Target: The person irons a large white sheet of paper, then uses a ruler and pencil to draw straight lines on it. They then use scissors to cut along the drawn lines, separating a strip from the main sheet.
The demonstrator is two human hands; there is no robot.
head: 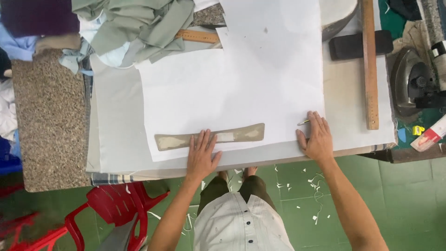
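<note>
My left hand lies flat with fingers spread on a long tan pattern strip, pressing it onto a large white sheet spread over the table. At the sheet's right edge, my right hand rests palm down on the table cover. A small pencil pokes out from under its index finger; whether the fingers grip it or only cover it is not clear.
A long wooden ruler lies upright along the right side beside a dark block. An iron sits further right. Crumpled green cloth and a shorter ruler are at the back. A red plastic chair stands below left.
</note>
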